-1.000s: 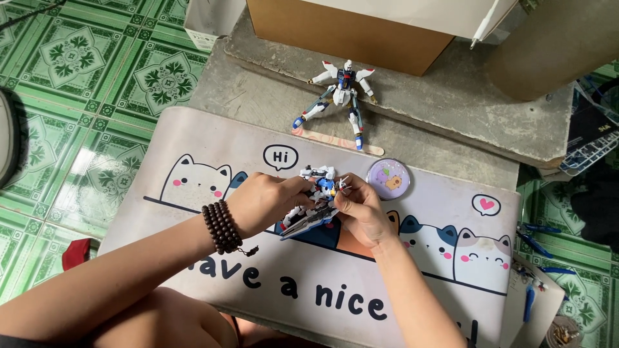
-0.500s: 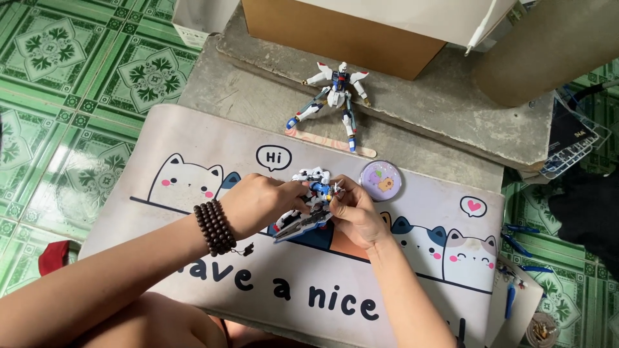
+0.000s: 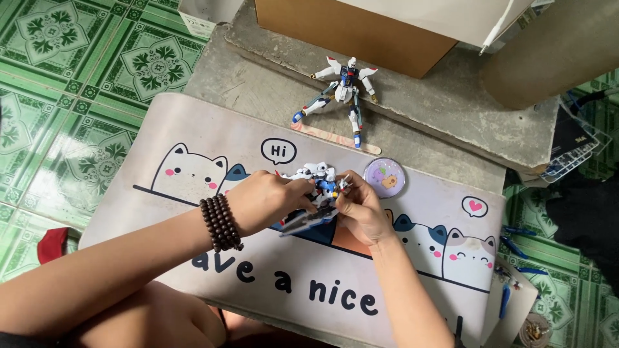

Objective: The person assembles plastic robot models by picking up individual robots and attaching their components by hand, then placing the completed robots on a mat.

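Head view: left hand (image 3: 267,201) and right hand (image 3: 361,207) both pinch a small robot model (image 3: 316,193) over the cat-print mat (image 3: 193,135).

- Two robot models: one held (image 3: 316,193) at the mat's middle, one standing (image 3: 342,90) beyond the mat's far edge.
- One round badge (image 3: 384,178).
- One cat-print mat (image 3: 193,138).
- One cardboard box (image 3: 351,29).
- One bead bracelet (image 3: 220,222).

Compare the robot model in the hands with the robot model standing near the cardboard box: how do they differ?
The held model lies tilted over the cat-printed mat, gripped by the left hand and right hand; the standing model is untouched on the concrete slab. The standing model shows fully, legs spread and wings out; the held model is partly hidden by fingers. Both are white and blue.
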